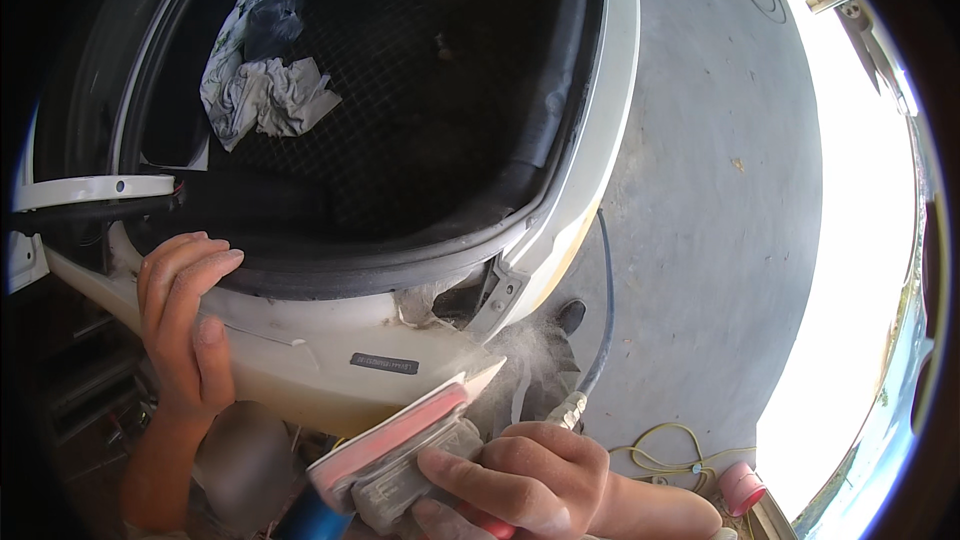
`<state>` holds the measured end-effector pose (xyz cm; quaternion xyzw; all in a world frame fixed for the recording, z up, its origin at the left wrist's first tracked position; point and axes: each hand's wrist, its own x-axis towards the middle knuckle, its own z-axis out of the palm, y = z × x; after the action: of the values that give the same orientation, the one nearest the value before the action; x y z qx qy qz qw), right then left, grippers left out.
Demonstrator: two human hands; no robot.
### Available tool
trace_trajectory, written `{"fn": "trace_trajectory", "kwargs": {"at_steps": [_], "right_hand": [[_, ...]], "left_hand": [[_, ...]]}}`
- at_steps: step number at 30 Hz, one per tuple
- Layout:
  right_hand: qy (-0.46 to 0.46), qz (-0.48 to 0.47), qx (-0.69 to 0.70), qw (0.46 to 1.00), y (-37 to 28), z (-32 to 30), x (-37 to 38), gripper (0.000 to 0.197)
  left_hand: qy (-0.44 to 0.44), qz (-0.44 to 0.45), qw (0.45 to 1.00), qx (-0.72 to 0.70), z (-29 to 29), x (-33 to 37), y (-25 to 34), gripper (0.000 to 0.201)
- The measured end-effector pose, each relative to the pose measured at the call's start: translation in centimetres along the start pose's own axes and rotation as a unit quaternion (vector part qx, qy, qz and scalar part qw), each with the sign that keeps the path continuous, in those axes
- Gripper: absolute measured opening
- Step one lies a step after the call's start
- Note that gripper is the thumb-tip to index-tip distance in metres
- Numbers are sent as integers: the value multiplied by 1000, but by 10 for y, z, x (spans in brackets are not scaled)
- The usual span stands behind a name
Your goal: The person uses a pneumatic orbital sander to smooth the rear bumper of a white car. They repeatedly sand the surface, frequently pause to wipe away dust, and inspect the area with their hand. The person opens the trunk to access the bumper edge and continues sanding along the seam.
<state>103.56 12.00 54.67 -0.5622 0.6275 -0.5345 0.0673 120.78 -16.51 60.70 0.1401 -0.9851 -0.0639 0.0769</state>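
White metal makes the back end of a car (285, 368), which I see bending across the middle and left of the frame. Its big opening at the top is dark inside. I see a crumpled cloth (268, 100) in there, at the upper left, with a small dark bag (273, 27) beside it.

The left hand (187, 315) is at the left of the frame. It is partly open, with its fingers bent at the edge of the car's opening and its thumb held apart. I see no loose thing in it.

The right hand (530, 475) is at the bottom, right of the middle. It is curled round a dusty sander (395, 475) and has hold of it. The sander has a long pink pad (400, 428) with a white sheet (484, 377) on its face. It slants up to the right, at the car's lower edge. I cannot tell how hard it presses. Dust (520, 360) puffs up by its upper end.

I see a dark label (384, 363) on the white metal just above the sander. A hose (608, 285) curves over the grey floor (720, 190), near a dark shoe (571, 316). A yellow cord (655, 429) and a pink bucket (741, 488) are at the lower right.
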Motion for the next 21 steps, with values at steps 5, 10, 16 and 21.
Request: {"fn": "trace_trajectory", "kwargs": {"at_steps": [5, 10, 16, 21], "right_hand": [[36, 30, 10, 999, 11, 6, -5, 37], [60, -84, -37, 994, 20, 18, -18, 29], [42, 33, 8, 999, 18, 14, -20, 37], [58, -94, -41, 993, 20, 15, -18, 30]], "left_hand": [[-4, -3, 1000, 14, 0, 0, 0, 49], [-9, -5, 1000, 8, 0, 0, 0, 49], [-12, -5, 1000, 8, 0, -2, -1, 50], [-12, -1, 1000, 13, 1, -3, -2, 51]]}}
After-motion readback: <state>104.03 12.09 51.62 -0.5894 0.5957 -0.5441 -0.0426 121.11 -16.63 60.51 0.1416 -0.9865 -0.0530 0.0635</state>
